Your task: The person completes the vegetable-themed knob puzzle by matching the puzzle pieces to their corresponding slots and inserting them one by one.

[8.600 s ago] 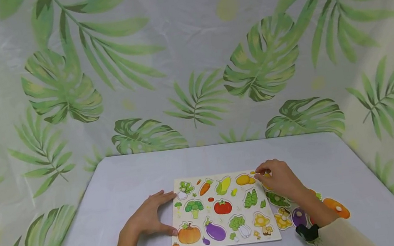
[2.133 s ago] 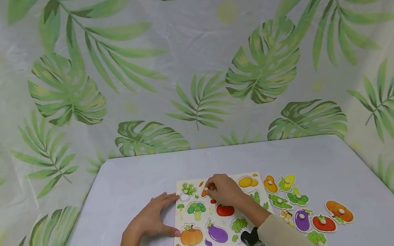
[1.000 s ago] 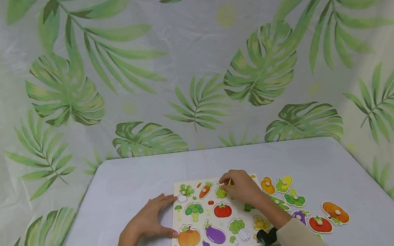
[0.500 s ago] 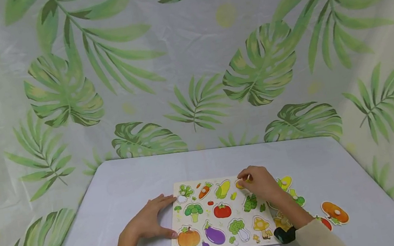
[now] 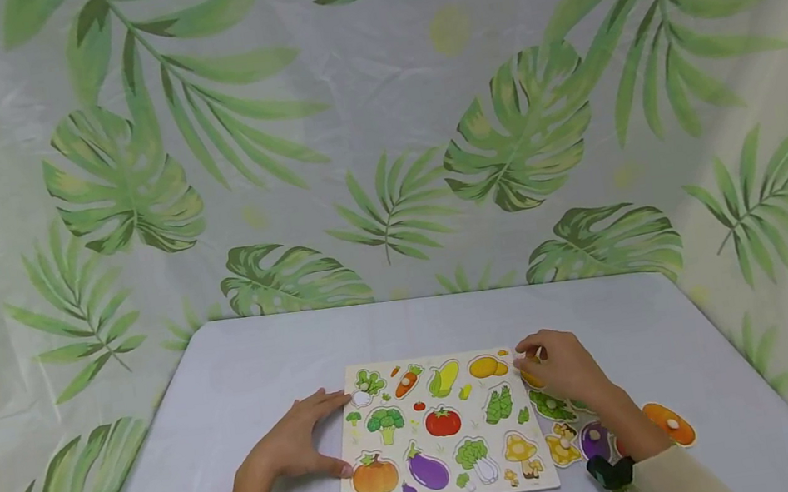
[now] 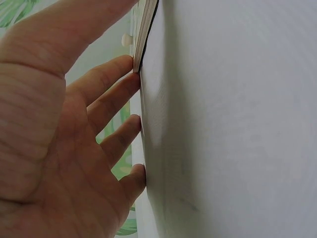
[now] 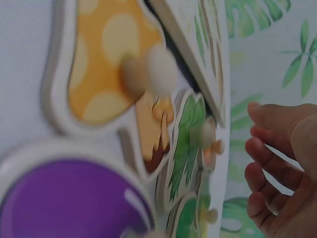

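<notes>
A wooden vegetable puzzle board (image 5: 465,429) lies on the table. My left hand (image 5: 300,440) rests at its left edge, fingers spread and thumb near the printed pumpkin; fingertips touch the board's edge in the left wrist view. A carrot piece (image 5: 407,382) with a knob sits in its place in the board's top row. My right hand (image 5: 562,365) is over the yellow-orange potato piece (image 5: 531,375), just off the board's upper right corner, and partly covers it. In the right wrist view the right hand (image 7: 282,168) has loosely bent fingers with nothing between them.
Loose knobbed pieces lie right of the board: asparagus (image 5: 552,405), mushrooms (image 5: 563,447), eggplant (image 5: 595,442) and pumpkin (image 5: 668,423). My right forearm hides others. White cloth covers the table (image 5: 265,352); a leaf-print curtain (image 5: 375,114) hangs behind.
The carrot piece has gone into the board under my right hand. That hand has since moved right across the top row to the loose pieces. My left hand has stayed at the board's edge.
</notes>
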Action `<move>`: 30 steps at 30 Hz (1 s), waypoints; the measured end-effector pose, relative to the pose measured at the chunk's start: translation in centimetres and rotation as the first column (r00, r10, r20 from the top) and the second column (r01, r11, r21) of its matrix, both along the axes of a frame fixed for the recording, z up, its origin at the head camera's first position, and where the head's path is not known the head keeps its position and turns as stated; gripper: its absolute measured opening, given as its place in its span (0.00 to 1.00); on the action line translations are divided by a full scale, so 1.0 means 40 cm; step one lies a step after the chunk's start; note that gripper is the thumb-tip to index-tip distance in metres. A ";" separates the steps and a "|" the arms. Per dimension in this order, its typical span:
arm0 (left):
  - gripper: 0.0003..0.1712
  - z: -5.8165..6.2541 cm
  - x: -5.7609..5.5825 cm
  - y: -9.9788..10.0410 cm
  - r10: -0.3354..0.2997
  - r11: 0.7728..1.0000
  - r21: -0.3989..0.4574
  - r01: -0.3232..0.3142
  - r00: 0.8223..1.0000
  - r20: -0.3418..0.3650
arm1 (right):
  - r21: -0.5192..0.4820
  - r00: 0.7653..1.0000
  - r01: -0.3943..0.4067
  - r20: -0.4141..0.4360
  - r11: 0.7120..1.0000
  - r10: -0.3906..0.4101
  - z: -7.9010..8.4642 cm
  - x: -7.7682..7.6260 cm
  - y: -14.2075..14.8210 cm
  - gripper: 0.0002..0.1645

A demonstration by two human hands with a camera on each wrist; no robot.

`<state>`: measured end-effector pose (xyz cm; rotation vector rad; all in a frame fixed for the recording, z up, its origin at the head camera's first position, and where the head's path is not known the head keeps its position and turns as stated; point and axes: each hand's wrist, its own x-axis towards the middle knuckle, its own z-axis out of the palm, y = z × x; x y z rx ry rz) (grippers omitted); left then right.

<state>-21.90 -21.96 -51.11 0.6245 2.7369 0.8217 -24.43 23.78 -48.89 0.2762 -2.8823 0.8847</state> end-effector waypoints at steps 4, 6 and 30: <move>0.62 -0.001 -0.001 -0.001 -0.005 1.000 0.011 0.005 1.000 -0.001 | 0.014 1.000 0.017 0.010 1.000 -0.017 -0.004 -0.001 0.035 0.17; 0.62 -0.001 -0.001 -0.003 -0.005 1.000 0.014 0.005 1.000 -0.001 | 0.025 0.999 0.029 0.014 0.999 -0.030 -0.006 -0.003 0.051 0.17; 0.62 -0.004 -0.001 0.003 -0.001 1.000 0.003 0.001 1.000 -0.009 | 0.090 0.991 0.105 0.077 0.990 -0.112 -0.034 0.017 0.135 0.19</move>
